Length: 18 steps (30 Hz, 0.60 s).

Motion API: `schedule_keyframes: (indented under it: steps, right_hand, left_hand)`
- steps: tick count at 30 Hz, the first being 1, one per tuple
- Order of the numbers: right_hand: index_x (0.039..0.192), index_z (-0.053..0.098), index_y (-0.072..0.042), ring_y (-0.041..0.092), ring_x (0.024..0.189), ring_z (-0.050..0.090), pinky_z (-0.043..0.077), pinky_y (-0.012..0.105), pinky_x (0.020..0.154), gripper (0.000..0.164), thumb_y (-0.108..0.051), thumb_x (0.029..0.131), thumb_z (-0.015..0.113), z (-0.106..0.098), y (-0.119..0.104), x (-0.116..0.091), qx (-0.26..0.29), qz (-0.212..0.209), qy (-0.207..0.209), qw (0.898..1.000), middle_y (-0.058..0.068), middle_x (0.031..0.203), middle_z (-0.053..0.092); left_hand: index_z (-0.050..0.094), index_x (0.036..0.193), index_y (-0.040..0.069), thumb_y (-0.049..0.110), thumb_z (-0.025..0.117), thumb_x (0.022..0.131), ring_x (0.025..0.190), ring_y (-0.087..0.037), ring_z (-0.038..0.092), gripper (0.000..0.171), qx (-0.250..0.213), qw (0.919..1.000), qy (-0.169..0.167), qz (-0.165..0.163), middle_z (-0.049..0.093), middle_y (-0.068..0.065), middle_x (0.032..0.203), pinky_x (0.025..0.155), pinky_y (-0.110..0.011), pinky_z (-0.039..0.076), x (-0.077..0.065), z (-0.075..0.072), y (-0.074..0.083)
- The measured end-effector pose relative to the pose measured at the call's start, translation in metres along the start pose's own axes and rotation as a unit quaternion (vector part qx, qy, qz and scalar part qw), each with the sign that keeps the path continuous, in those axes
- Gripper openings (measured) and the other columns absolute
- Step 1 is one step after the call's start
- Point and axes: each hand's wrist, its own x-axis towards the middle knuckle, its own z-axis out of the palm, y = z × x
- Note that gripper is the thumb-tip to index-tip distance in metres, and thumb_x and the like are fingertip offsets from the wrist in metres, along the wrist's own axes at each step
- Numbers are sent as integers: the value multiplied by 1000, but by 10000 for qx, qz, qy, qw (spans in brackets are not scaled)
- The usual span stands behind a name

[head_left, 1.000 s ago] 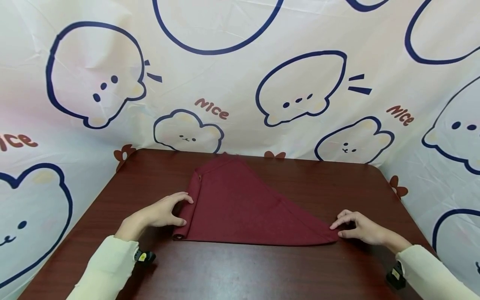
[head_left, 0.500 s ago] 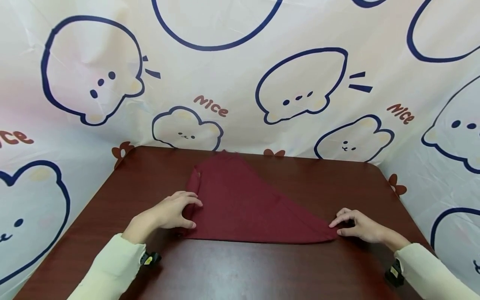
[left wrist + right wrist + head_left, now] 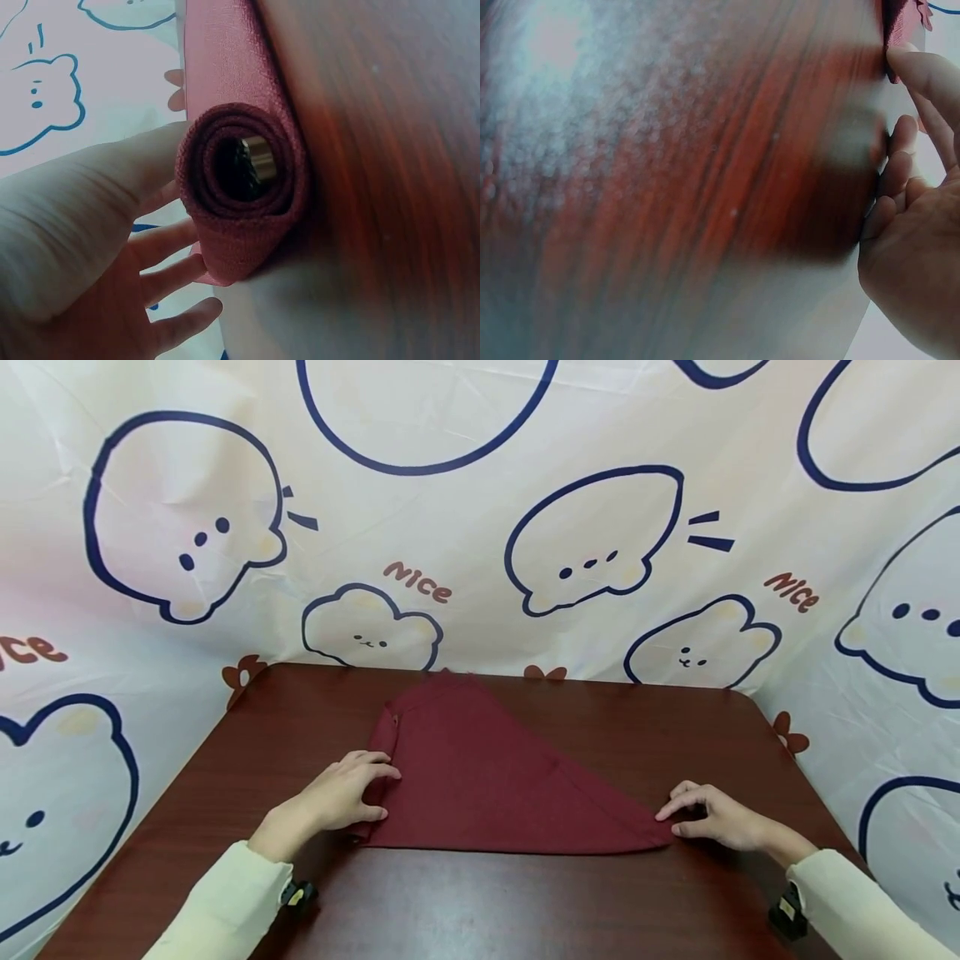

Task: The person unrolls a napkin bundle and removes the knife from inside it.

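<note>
A dark red cloth (image 3: 480, 777) lies on the table with a far peak and a pointed right corner. Its left side is wound into a roll (image 3: 381, 739). My left hand (image 3: 330, 797) holds the roll near its front end, thumb and fingers curved over it. In the left wrist view, the roll's end (image 3: 199, 169) shows several layers around a dark hollow, with a gold-coloured shiny piece (image 3: 261, 157) inside; its kind cannot be told. My right hand (image 3: 723, 818) pinches the cloth's right corner between thumb and fingers. Only a bit of that corner (image 3: 900, 30) shows in the right wrist view.
The brown wood-grain table (image 3: 480, 902) reflects light near its front. A pale printed curtain (image 3: 480, 527) with bear outlines rises behind it and along both sides. Dark wrist-worn devices sit at both sleeves.
My left hand has moved slightly right over the roll, and its front end is now mostly hidden in the head view. My right hand stays at the corner.
</note>
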Motion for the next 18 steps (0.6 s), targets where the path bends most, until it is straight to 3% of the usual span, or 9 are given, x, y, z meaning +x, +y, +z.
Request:
schedule_keyframes:
  steps: [18]
  right_hand:
    - [111,77,-11,3,97,52,41,21,80,19,-9,93,71,-1,-2,1,28,-64,-22,10000,-1,104,59]
  left_hand:
    - [71,125,13,22,81,84,137,-44,45,43,-74,10000,27,38,54,-18,146,102,-68,42,-3,3,-9]
